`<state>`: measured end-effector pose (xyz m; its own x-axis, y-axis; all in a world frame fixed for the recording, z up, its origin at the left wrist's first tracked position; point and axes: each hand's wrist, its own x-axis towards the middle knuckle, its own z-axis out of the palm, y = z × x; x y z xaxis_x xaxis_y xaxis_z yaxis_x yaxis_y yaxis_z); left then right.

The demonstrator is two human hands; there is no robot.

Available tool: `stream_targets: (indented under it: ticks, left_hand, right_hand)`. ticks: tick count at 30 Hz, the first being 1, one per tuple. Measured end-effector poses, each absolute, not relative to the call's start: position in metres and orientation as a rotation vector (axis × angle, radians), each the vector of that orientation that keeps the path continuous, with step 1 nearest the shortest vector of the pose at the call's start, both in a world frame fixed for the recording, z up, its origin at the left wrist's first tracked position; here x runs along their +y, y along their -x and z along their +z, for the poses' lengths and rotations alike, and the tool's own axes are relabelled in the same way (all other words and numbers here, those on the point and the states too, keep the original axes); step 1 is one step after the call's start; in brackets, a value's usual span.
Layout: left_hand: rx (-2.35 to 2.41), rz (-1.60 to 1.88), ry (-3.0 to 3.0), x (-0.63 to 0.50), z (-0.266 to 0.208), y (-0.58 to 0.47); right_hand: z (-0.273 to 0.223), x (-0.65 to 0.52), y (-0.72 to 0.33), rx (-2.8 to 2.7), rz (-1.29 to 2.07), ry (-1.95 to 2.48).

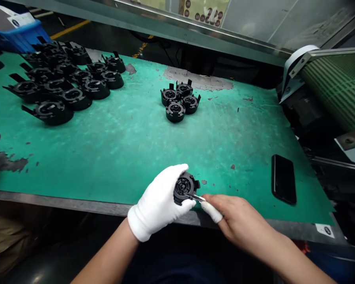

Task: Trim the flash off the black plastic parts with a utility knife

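Note:
In a white glove, my left hand grips a round black plastic part above the near edge of the table. Its open face, with ring-shaped ribs, is turned up, and a tab sticks out on the right. My right hand, bare but for a white cover on one digit, pinches a slim metal tool, perhaps tweezers or a blade. The tool's tip touches the lower right of the part's face. Whatever the tip works on is too small to make out.
Several similar black parts form a small group mid-table. A larger cluster of black parts stands at the left, by a blue bin. A phone lies on the green tabletop at right. Beyond it is a green conveyor belt.

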<state>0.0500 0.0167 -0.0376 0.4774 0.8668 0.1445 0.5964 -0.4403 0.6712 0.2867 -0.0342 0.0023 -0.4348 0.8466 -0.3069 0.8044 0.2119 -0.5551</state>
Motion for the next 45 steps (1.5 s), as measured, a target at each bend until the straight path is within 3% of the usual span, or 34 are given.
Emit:
stream_targets:
  ticks: [24, 39, 42, 45]
  left_hand:
    - [1.031, 0.518, -2.146, 0.034, -0.025, -0.049]
    - [0.989, 0.456, -2.091, 0.041, -0.017, -0.049]
    - [1.049, 0.525, -2.086, 0.031, -0.02, -0.051]
    - [1.341, 0.765, -2.064, 0.008, -0.035, -0.056]
  right_hand:
    - [0.002, -0.017, -0.299, -2.548, 0.916, 1.57]
    - [0.028, 0.013, -0.296, -2.713, 1.15, 1.448]
    - [0.03, 0.006, -0.297, -2.401, 1.332, 1.479]
    - [0.016, -0.029, -0.283, -1.659, 1.64, 1.639]
